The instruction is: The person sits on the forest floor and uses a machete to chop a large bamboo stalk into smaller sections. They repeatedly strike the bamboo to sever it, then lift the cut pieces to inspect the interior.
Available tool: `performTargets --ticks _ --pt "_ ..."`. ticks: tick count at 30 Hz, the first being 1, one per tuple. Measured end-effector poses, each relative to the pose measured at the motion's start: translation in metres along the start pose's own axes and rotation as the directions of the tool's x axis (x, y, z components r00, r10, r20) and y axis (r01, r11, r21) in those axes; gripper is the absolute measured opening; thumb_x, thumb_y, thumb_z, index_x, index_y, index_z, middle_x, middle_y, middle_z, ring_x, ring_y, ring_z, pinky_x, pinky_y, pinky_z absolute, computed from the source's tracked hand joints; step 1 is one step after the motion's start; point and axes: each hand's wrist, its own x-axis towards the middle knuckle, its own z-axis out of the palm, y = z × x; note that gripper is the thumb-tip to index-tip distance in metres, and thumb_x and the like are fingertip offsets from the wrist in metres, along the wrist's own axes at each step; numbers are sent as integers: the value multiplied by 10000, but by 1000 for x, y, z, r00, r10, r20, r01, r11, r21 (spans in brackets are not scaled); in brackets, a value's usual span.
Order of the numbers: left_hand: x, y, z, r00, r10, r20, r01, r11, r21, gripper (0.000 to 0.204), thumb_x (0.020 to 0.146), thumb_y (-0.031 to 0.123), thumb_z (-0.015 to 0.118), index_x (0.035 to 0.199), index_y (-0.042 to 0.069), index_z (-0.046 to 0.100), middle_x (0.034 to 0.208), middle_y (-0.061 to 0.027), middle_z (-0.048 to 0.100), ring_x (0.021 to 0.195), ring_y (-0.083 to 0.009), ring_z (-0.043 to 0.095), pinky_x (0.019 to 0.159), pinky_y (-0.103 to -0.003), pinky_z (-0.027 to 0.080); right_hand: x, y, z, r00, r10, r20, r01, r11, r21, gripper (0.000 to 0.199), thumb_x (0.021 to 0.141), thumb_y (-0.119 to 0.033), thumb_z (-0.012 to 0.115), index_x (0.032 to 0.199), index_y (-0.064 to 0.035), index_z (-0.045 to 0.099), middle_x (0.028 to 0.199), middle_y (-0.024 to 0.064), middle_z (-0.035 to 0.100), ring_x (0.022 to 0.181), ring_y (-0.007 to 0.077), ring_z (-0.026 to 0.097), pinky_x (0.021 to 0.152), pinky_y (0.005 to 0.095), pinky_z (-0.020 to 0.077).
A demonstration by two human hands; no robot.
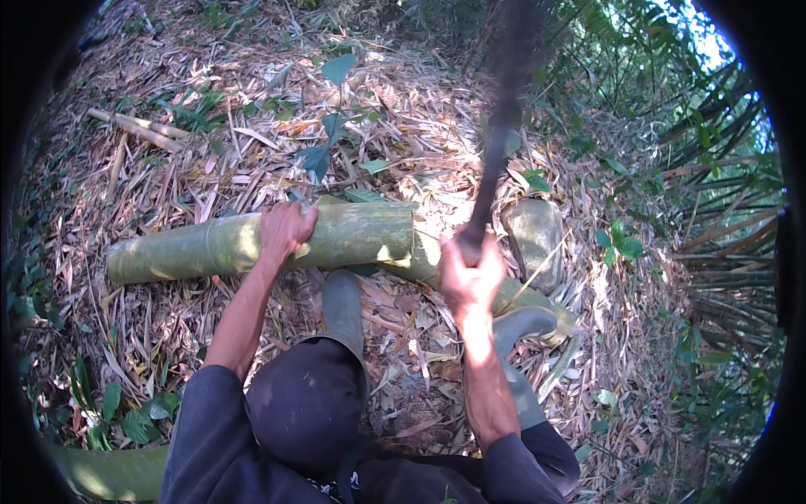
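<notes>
A thick green bamboo section [361,233] lies crosswise in front of me, its right end pale and cut. My left hand [285,230] grips it from above near its middle, fingers curled over the far side. In my right hand [472,281], closed round the handle, is a machete [495,155]. Its dark blade points up and away from me, smeared by motion toward the tip. This hand is just right of the bamboo's cut end. Another green bamboo piece [519,296] runs under that end toward the lower right, partly hidden by my hand.
A rounded grey stone or block [537,239] sits right of the cut end. My boots [342,304] are close to the bamboo. More bamboo [113,472] lies at lower left, and thin sticks [138,128] at far left. Dry leaves cover the ground; bamboo stems stand at right.
</notes>
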Motion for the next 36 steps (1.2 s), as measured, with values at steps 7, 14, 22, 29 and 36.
performTargets --ticks 7,14,22,29,36 --pt "-6 3 -8 998 63 -8 -64 998 -25 560 899 467 386 865 -15 669 906 -211 674 884 -336 638 872 -471 405 -25 81 7 860 -486 -154 427 852 -303 74 832 21 551 903 8 569 589 86 573 439 160 525 437 314 443" --pt "-10 7 -12 998 44 -36 -44 999 -6 542 897 466 423 855 -13 673 901 -217 671 883 -345 637 872 -466 423 -60 124 -27 943 188 274 -128 966 -223 236 808 -183 639 934 12 594 719 184 628 663 295 624 631 419 489" --pt "-11 14 -3 993 95 -63 -98 994 -41 524 897 453 425 868 -9 670 892 -204 674 872 -335 641 856 -447 428 20 -69 -13 744 -547 -385 630 381 676 169 852 93 581 957 -16 506 748 100 575 640 158 564 539 286 468" --pt "-33 9 3 996 82 -29 -82 997 -13 522 896 442 428 892 -19 672 912 -203 674 887 -338 637 882 -440 430 -82 188 -16 920 316 231 -193 880 -435 187 805 -130 608 825 55 596 644 216 583 594 234 598 564 396 456" --pt "-20 3 -10 988 106 -112 -110 994 -28 480 887 417 442 898 -9 662 924 -199 670 904 -321 630 867 -438 428 -4 -59 -17 996 -75 -45 86 943 322 114 828 -63 689 814 -30 581 591 -25 515 541 48 449 498 199 351"
